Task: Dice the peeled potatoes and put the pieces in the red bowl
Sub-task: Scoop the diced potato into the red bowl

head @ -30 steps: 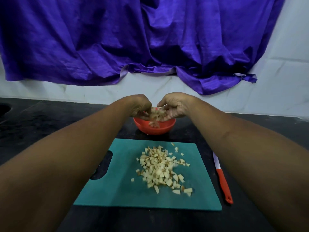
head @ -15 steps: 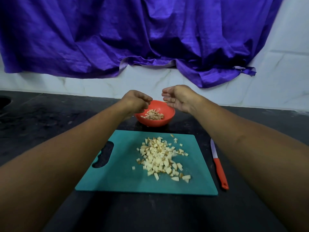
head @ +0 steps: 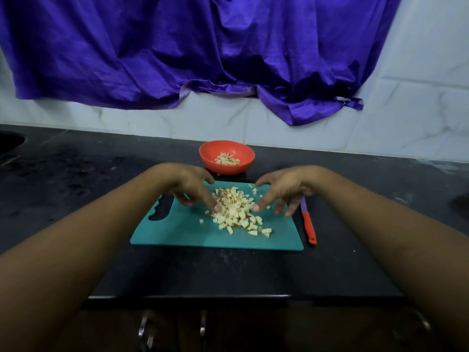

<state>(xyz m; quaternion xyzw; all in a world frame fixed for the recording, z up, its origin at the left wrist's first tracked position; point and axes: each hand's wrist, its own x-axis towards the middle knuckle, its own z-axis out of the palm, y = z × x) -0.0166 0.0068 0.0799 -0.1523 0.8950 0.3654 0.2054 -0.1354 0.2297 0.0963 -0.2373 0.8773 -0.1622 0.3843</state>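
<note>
My cutting board (head: pixel 177 232) is plain teal all over. The potato pieces (head: pixel 236 212) heaped on it are pale cream, some edged with brown. Just beyond the board my bowl (head: pixel 228 170) is orange-red, and it holds more of the same cream. Just right of the board the knife (head: pixel 309 228) has an orange-red handle and a purplish blade. Under the board the counter (head: pixel 228 270) is black with faint grey smudges. Well behind the board hangs a deep purple cloth (head: pixel 203 47), plain and shiny, over a white wall (head: pixel 418 110) veined with grey.
</note>
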